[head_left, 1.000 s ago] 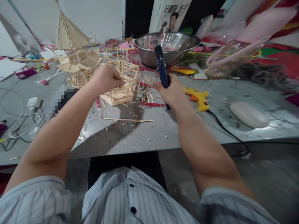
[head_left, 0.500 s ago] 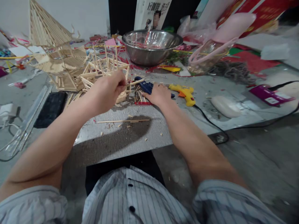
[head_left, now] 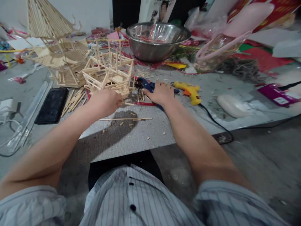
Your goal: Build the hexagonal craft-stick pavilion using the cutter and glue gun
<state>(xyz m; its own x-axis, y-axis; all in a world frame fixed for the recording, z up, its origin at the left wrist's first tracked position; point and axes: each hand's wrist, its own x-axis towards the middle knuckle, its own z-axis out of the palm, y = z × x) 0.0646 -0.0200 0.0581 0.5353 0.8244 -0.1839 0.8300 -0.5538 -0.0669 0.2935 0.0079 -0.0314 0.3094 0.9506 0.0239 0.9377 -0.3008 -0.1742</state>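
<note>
My left hand (head_left: 107,102) is closed, with the light end of a wooden stick (head_left: 129,104) poking out from its fingertips to the right. Just behind it stands an open-topped frame (head_left: 117,75) built from thin wooden sticks. My right hand (head_left: 163,93) lies over blue-handled pliers (head_left: 146,84), fingers curled round them. Their dark head points left and the handles show past the hand; most of the grip is covered. A red strip (head_left: 145,103) and short stick pieces lie between my hands. One long stick (head_left: 125,119) rests on the table in front.
A yellow glue gun (head_left: 191,91) with a black cord lies right of my right hand. A steel bowl (head_left: 155,51) stands behind. At left are a stick-built pagoda (head_left: 61,59), a black phone (head_left: 51,105) and loose sticks (head_left: 74,99). A white mouse-shaped object (head_left: 232,106) sits right.
My left hand has come down and toward me, bringing its stick low over the table near the red strip. My right hand stays on the pliers, one handle now showing nearer me.
</note>
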